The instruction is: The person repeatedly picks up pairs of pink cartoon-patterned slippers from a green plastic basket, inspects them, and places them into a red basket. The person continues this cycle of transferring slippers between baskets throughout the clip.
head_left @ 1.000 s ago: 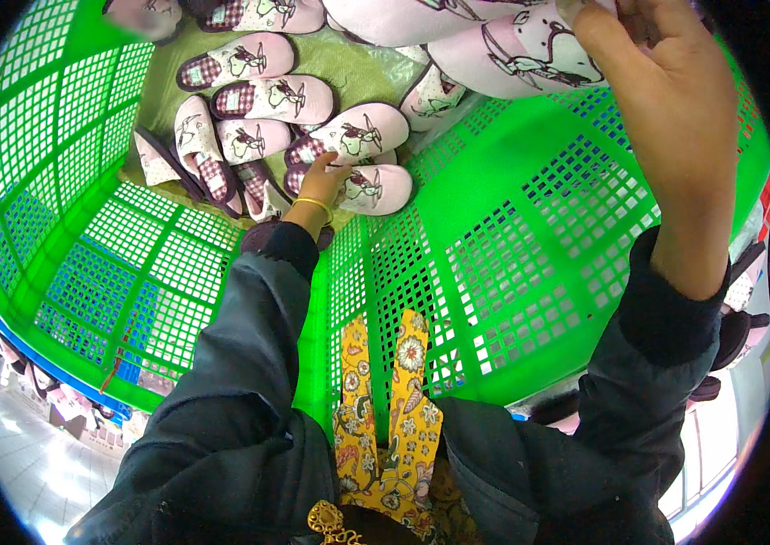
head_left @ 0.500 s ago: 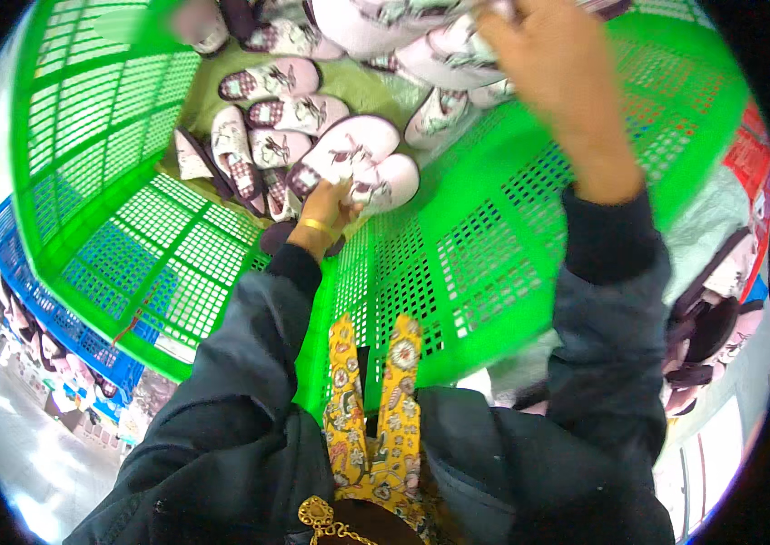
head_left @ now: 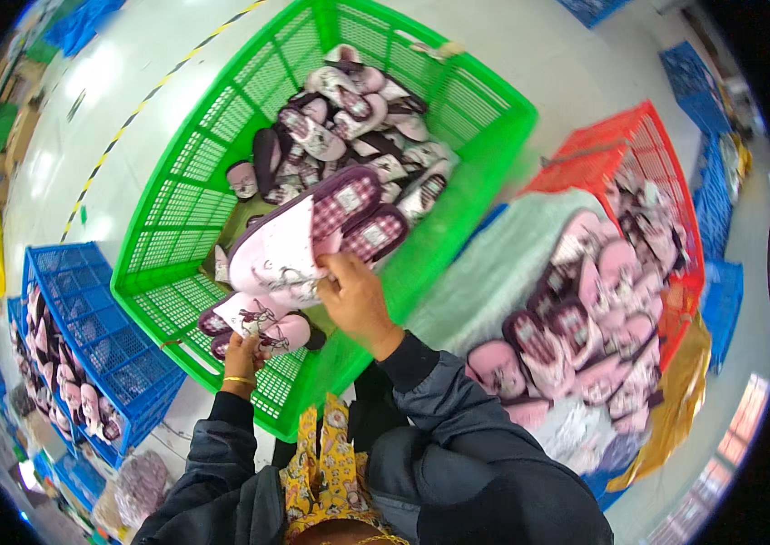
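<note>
My right hand (head_left: 360,300) grips a pair of pink and white slippers (head_left: 281,250) with maroon checked insoles, held at their inner edges over the large green basket (head_left: 485,91). Lower and to the left, my left hand (head_left: 241,361) is closed on a second pair of slippers (head_left: 258,313), also pink and white, near the basket's front wall. The two pairs partly overlap in view. Deeper in the basket lies a jumbled pile of similar slippers (head_left: 335,104), mostly toward its far end.
To the right, a red basket (head_left: 653,150) holds more slippers, with a heap of pink slippers (head_left: 603,318) beside pale sheeting (head_left: 485,282). Blue baskets (head_left: 99,286) with slippers stand at left. A yellow-black tape line (head_left: 117,136) crosses the floor.
The view has widened over the basket. My right hand, blurred at the far upper right before, has come back near my left with a pair of slippers. My left hand keeps hold of slippers.
</note>
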### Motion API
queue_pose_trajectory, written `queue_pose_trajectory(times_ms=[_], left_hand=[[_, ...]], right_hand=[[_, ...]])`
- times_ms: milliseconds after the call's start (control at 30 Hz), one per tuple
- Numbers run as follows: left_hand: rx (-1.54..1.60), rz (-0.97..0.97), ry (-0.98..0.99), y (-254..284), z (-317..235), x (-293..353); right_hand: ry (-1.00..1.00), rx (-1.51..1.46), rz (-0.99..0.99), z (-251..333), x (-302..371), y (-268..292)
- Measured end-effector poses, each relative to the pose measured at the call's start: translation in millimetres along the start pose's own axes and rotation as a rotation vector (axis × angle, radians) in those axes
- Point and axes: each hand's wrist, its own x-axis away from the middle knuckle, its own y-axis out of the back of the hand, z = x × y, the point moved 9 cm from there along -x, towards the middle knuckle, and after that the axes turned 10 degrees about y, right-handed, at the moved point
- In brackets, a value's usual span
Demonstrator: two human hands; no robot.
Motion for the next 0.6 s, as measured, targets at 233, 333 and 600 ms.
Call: queue_pose_trajectory(times_ms=[233,333,600], left_hand=[[-0.2,0.155,-0.211,-7.3,-4.4,76.4],[-0.388,0.247,-0.335,-6.3,-6.5,120.3],[-0.562,0.343,-0.404,0.0,16.6,203.8]], right_hand=[[-0.161,0.02,-0.109,74.5,117.6,66.6],[-0.291,0.046,-0.19,104.5,184.4,99.7],[-0.421,-0.031,-0.643,127.8,334.5,187.2]])
